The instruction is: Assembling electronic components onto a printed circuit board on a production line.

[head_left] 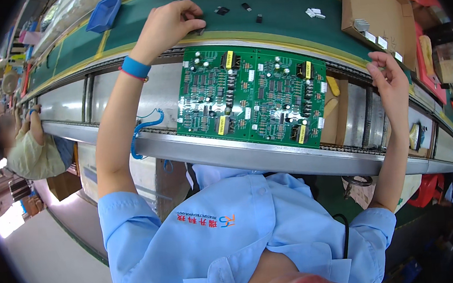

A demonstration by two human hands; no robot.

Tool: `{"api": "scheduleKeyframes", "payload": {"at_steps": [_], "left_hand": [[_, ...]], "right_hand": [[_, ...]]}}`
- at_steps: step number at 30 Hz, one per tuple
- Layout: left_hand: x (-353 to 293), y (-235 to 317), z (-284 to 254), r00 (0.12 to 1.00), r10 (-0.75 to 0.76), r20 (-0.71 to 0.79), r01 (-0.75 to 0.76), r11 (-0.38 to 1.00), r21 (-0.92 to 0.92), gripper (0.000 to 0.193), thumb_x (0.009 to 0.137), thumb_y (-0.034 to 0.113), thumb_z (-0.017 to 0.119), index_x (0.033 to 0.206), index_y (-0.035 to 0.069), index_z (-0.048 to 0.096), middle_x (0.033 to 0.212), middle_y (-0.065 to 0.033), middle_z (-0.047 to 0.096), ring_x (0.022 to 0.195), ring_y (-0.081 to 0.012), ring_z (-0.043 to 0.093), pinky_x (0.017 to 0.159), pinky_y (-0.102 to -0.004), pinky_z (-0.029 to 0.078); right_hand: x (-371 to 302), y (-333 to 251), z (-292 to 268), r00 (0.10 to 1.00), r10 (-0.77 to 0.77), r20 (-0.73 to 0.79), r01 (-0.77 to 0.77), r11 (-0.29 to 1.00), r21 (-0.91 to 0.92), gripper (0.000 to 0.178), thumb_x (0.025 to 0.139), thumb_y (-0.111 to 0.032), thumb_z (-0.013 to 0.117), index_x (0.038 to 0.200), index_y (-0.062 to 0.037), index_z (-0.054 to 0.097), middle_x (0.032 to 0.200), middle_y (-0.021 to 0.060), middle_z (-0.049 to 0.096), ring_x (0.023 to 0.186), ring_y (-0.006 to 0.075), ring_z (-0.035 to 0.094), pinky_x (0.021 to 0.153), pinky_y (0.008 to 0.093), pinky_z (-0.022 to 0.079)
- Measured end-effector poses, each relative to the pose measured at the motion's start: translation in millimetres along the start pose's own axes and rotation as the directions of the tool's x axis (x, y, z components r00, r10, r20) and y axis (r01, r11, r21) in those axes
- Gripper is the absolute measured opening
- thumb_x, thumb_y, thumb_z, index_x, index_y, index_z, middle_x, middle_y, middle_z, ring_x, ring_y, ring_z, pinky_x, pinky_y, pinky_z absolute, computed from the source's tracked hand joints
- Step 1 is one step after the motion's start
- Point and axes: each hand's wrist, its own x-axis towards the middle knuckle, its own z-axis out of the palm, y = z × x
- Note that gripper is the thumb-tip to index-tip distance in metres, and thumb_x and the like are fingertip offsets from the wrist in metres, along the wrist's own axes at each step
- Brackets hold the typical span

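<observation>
A green circuit board (247, 98) populated with yellow-labelled transformers, capacitors and many small parts lies across the rails of the conveyor line in front of me. Beyond its upper left corner, my left hand (172, 24) is over the green belt with its fingers curled in. A small dark part shows just under that thumb; what the fingertips hold is hidden. Several small black components (221, 10) lie on the belt to its right. On the far right, my right hand (390, 78) is raised beside a cardboard box (378, 4), fingers bent and apart, nothing visible in them.
White components (315, 13) lie on the green belt (284, 1), and a blue bin (103, 14) stands at the far left. Metal rails (270, 154) run along the near side. A coiled blue cord (140, 135) hangs left of the board. Another person (32, 143) is at the left.
</observation>
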Motion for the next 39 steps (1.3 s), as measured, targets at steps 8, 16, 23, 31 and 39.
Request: {"api": "scheduleKeyframes", "payload": {"at_steps": [8,16,23,31,39], "left_hand": [[35.7,40.6,-1.0,0.995,0.080,-0.055,-0.077,0.995,0.061,0.018,0.085,0.017,0.069,0.096,0.002,0.071,0.081,-0.0136,0.069,0.073,-0.0249,0.067,0.068,-0.0326,0.053],[64.1,35.3,54.6,0.957,0.287,-0.046,-0.255,0.904,0.344,0.028,0.086,0.032,0.069,0.099,0.008,0.072,0.083,-0.0112,0.070,0.078,-0.0278,0.067,0.073,-0.0387,0.052],[62.2,54.2,52.0,0.990,0.143,0.013,-0.143,0.976,0.163,0.017,0.085,0.022,0.069,0.091,0.006,0.067,0.075,-0.0098,0.068,0.075,-0.0303,0.065,0.074,-0.0397,0.048],[33.5,114.7,-0.4,0.985,-0.137,0.107,0.154,0.972,-0.177,0.019,0.087,0.009,0.066,0.102,-0.002,0.070,0.079,-0.0148,0.069,0.068,-0.0198,0.067,0.063,-0.0307,0.052],[-17.4,84.5,5.9,0.983,0.140,0.116,-0.077,0.899,-0.432,0.018,0.091,0.014,0.066,0.106,0.004,0.071,0.084,-0.0065,0.069,0.075,-0.0121,0.065,0.068,-0.0254,0.051]], "right_hand": [[38.6,6.3,-8.4,0.999,-0.033,-0.042,0.031,0.999,-0.038,0.023,0.090,-0.014,0.066,0.111,-0.0039,0.067,0.091,0.0011,0.062,0.069,0.0047,0.051,0.063,0.0207,0.044],[65.6,10.4,-22.2,0.987,-0.075,-0.143,0.048,0.982,-0.183,0.027,0.087,-0.018,0.069,0.112,-0.0062,0.068,0.091,0.0024,0.069,0.066,0.0093,0.060,0.064,0.0244,0.050],[85.9,34.9,-31.5,0.979,-0.168,-0.119,0.110,0.915,-0.389,0.033,0.084,-0.022,0.069,0.113,-0.0078,0.068,0.098,0.0064,0.071,0.076,0.0169,0.067,0.073,0.0310,0.052],[123.4,46.0,-18.5,0.930,-0.299,0.216,0.368,0.730,-0.575,0.036,0.082,-0.013,0.068,0.118,-0.0110,0.065,0.117,0.0128,0.066,0.110,0.0327,0.062,0.093,0.0378,0.048],[151.4,53.4,-30.5,0.941,-0.133,0.310,0.302,0.741,-0.599,0.030,0.091,-0.014,0.060,0.119,-0.0038,0.063,0.118,0.0164,0.065,0.099,0.0205,0.065,0.082,0.0322,0.053]]}}
